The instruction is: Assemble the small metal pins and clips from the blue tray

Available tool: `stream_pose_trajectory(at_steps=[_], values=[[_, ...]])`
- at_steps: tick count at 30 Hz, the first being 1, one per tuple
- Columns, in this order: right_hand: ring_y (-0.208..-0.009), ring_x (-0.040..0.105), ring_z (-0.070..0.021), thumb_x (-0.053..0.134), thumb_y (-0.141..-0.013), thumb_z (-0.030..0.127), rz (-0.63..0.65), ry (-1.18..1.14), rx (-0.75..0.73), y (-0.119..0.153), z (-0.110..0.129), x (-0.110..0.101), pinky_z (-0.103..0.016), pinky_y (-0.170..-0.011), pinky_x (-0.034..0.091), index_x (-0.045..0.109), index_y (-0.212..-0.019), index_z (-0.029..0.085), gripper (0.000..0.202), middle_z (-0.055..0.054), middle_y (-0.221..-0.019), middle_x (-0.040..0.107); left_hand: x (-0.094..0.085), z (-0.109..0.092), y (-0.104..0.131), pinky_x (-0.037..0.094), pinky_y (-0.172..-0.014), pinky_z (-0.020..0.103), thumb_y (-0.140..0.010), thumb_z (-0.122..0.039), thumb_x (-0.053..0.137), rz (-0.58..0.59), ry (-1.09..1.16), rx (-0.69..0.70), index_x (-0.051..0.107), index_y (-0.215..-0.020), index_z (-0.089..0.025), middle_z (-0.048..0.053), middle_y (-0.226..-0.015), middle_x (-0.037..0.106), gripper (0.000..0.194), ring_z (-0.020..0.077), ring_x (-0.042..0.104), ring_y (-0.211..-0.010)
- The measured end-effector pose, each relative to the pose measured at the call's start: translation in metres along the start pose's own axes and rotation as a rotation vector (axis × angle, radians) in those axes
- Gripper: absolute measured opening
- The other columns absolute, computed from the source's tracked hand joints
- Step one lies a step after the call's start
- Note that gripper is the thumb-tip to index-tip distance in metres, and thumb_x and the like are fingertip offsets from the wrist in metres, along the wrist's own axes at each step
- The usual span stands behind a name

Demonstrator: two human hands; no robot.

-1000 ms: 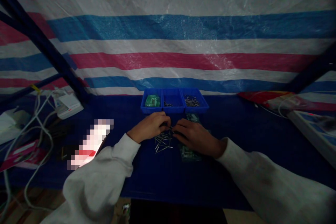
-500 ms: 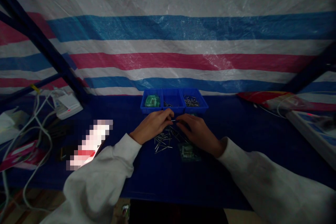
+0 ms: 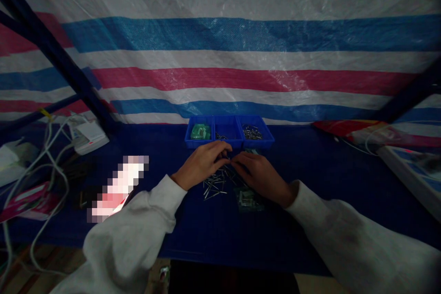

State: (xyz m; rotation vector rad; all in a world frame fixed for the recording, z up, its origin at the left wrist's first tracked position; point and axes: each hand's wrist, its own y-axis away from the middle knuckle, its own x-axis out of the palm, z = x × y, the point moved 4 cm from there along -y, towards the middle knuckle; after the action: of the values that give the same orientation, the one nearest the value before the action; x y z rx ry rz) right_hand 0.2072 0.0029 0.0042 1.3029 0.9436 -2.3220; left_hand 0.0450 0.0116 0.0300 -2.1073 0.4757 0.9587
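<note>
My left hand (image 3: 206, 161) is closed in a pinch above a loose pile of thin metal pins (image 3: 214, 184). A thin silver pin seems to be between its fingertips, though little of it shows. Facing it, my right hand (image 3: 259, 173) is closed too, its fingertips almost touching those of the left. What the right fingers hold is hidden. Below the right hand lies a small clear bag (image 3: 248, 200) with pale pieces inside. Behind both hands stands a blue three-part tray (image 3: 229, 121).
In the tray, the left section has a green bag (image 3: 200, 132), and the right one small metal parts (image 3: 252, 132). A lit phone (image 3: 119, 188) lies left, near white cables (image 3: 51, 170) and a white device (image 3: 88, 136). A pale box (image 3: 409, 188) stands right.
My right hand's fingertips have drawn closer to my left hand's. The thin pin that showed in the gap between them is now mostly covered by fingers.
</note>
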Motion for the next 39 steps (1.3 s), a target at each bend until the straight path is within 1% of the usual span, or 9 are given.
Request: stream_pose_trajectory(at_steps=[4,7,11,15,24,29,33,36,39], values=[[-0.075,0.065,-0.0172,0.052,-0.095,0.017,-0.007,-0.051,0.04,-0.002,0.002,-0.002,-0.028,-0.07,0.047,0.067,-0.091,0.015,0.016,-0.006,-0.087,0.069,-0.004,0.002,-0.001,0.054,-0.077,0.032,-0.086,-0.026,0.07,-0.103,-0.026,-0.037,0.053,-0.117,-0.02,0.003,-0.105,0.056,0.036,0.0138,0.059,-0.082],[-0.068,0.064,-0.0161,0.053,-0.093,0.016,-0.035,-0.075,0.088,-0.003,0.002,-0.005,-0.028,-0.065,0.045,0.067,-0.086,0.016,0.016,-0.005,-0.081,0.07,-0.007,0.003,0.0,0.054,-0.075,0.032,-0.084,-0.028,0.071,-0.14,-0.059,-0.064,0.053,-0.117,-0.02,0.004,-0.107,0.053,0.038,0.0138,0.058,-0.081],[-0.06,0.061,-0.0144,0.054,-0.091,0.016,-0.046,-0.091,0.121,-0.002,0.001,-0.006,-0.028,-0.06,0.042,0.068,-0.082,0.017,0.016,-0.003,-0.074,0.07,-0.004,0.003,0.001,0.055,-0.077,0.033,-0.089,-0.028,0.066,-0.06,-0.146,-0.029,0.055,-0.112,-0.02,0.004,-0.107,0.055,0.027,0.0149,0.06,-0.083],[-0.06,0.06,-0.0145,0.054,-0.09,0.016,-0.047,-0.098,0.119,-0.002,0.001,-0.007,-0.028,-0.06,0.041,0.068,-0.081,0.016,0.017,-0.003,-0.073,0.069,0.005,0.002,0.003,0.055,-0.083,0.034,-0.092,-0.021,0.06,0.037,-0.205,0.028,0.056,-0.114,-0.019,0.005,-0.11,0.058,0.022,0.0181,0.062,-0.097],[-0.064,0.062,-0.0146,0.054,-0.09,0.017,-0.022,-0.116,0.091,-0.002,0.007,-0.006,-0.027,-0.061,0.042,0.068,-0.083,0.016,0.015,-0.003,-0.076,0.069,0.01,0.001,0.003,0.053,-0.085,0.032,-0.095,-0.021,0.055,0.088,-0.179,0.038,0.059,-0.106,-0.016,0.005,-0.101,0.061,0.012,0.0175,0.062,-0.094],[-0.066,0.063,-0.0146,0.056,-0.093,0.028,-0.084,-0.179,0.109,-0.003,0.006,-0.01,-0.027,-0.063,0.045,0.067,-0.088,0.019,0.016,-0.002,-0.079,0.071,0.006,0.001,-0.001,0.052,-0.083,0.032,-0.094,-0.017,0.055,0.017,0.002,-0.01,0.062,-0.101,-0.017,0.004,-0.097,0.065,0.009,0.016,0.063,-0.09],[-0.065,0.064,-0.015,0.064,-0.087,0.03,-0.161,-0.263,0.214,-0.004,-0.002,-0.014,-0.027,-0.062,0.047,0.064,-0.102,0.019,0.019,-0.001,-0.079,0.072,0.003,0.007,-0.004,0.053,-0.065,0.026,-0.092,-0.024,0.059,-0.07,0.307,-0.232,0.064,-0.098,-0.017,0.003,-0.088,0.069,0.01,0.0139,0.065,-0.077],[-0.07,0.066,-0.0161,0.061,-0.089,0.029,-0.138,-0.315,0.214,-0.005,-0.005,-0.013,-0.028,-0.065,0.048,0.066,-0.1,0.02,0.015,-0.002,-0.082,0.073,0.006,0.011,-0.004,0.05,-0.054,0.022,-0.091,-0.027,0.06,-0.034,0.454,-0.326,0.064,-0.099,-0.016,0.003,-0.084,0.068,0.014,0.013,0.064,-0.07],[-0.069,0.064,-0.0155,0.058,-0.09,0.03,-0.071,-0.353,0.184,-0.006,-0.003,-0.01,-0.028,-0.064,0.047,0.069,-0.09,0.02,0.015,-0.001,-0.082,0.073,0.008,0.011,-0.005,0.051,-0.059,0.024,-0.09,-0.025,0.061,-0.012,0.458,-0.299,0.066,-0.094,-0.016,0.003,-0.084,0.068,0.011,0.0131,0.064,-0.072]])
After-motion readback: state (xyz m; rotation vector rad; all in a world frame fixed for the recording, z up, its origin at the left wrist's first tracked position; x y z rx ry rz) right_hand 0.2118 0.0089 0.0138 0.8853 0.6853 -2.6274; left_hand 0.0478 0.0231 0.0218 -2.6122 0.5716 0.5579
